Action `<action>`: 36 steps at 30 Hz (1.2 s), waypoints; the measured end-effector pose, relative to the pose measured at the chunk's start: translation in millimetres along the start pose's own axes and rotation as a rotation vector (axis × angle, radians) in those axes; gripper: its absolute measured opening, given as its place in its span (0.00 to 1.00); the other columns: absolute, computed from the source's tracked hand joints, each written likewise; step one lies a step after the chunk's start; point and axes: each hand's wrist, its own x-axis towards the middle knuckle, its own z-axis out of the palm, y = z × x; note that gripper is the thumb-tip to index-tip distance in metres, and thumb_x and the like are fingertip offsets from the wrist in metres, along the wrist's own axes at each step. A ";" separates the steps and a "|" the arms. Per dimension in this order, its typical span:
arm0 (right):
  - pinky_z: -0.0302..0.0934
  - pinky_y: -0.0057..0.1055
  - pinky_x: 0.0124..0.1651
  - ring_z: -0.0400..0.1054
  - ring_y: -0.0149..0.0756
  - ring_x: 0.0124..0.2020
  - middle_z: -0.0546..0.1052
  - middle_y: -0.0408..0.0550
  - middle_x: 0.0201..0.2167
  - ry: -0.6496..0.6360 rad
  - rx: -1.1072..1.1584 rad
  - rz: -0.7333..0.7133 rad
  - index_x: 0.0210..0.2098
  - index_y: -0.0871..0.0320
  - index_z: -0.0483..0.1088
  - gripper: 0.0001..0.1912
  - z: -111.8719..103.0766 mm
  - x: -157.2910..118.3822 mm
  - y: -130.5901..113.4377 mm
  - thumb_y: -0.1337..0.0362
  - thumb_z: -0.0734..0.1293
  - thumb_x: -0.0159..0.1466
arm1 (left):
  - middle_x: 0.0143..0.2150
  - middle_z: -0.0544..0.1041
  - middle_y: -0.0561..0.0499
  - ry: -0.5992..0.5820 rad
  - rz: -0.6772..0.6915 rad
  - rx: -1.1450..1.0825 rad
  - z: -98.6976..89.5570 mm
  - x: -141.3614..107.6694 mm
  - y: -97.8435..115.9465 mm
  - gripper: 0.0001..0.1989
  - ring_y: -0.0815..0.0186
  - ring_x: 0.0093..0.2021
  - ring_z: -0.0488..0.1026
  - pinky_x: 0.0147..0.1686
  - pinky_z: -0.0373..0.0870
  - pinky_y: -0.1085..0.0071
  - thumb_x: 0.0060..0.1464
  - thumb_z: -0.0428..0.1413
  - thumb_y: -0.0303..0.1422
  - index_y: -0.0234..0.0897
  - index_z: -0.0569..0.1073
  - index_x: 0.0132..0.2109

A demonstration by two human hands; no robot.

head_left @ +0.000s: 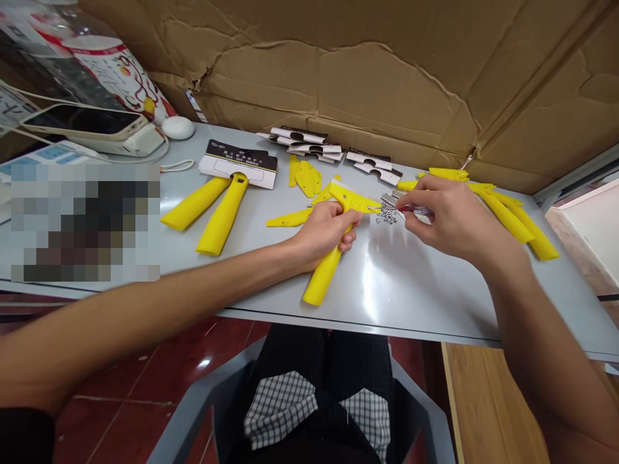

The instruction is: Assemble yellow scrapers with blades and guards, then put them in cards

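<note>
My left hand (325, 233) grips a yellow plastic scraper (333, 251) by its handle, its wide head lying flat on the grey table (396, 290). My right hand (447, 219) pinches a small screwdriver with a red and clear shaft (416, 209), its tip pointing left at the scraper head. A little pile of small metal screws (387, 217) lies between the two hands, beside a few metal blades (389, 197).
Two yellow handles (213, 209) lie at left under a printed card (240, 164). Loose yellow plates (304, 176), folded cards (309, 138) and more yellow handles (512, 216) lie behind. A phone (91, 125) and a white puck (178, 127) sit far left. Cardboard (367, 77) walls the back.
</note>
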 end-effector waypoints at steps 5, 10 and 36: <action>0.64 0.42 0.39 0.73 0.45 0.36 0.79 0.51 0.40 -0.154 -0.057 -0.053 0.44 0.53 0.84 0.12 -16.9 15.1 0.5 0.67 0.68 0.67 | 0.17 0.63 0.58 0.000 -0.002 0.024 -2.1 2.7 -3.9 0.19 0.78 0.15 0.58 0.16 0.52 0.76 0.68 0.55 0.20 0.38 0.66 0.28; 0.64 0.42 0.36 0.75 0.44 0.36 0.80 0.52 0.44 -0.280 -0.036 -0.066 0.40 0.51 0.83 0.12 -34.9 24.1 -0.2 0.66 0.66 0.71 | 0.16 0.63 0.57 -0.022 -0.016 0.050 -3.9 0.9 -5.7 0.18 0.77 0.15 0.58 0.16 0.53 0.76 0.68 0.56 0.23 0.39 0.66 0.27; 0.71 0.49 0.41 0.79 0.52 0.38 0.83 0.54 0.39 0.149 0.021 0.055 0.48 0.49 0.76 0.09 -9.0 -7.4 -20.9 0.62 0.63 0.75 | 0.17 0.62 0.59 -0.006 0.022 -0.004 -2.1 1.9 -2.5 0.19 0.79 0.14 0.57 0.15 0.52 0.78 0.67 0.54 0.19 0.37 0.66 0.27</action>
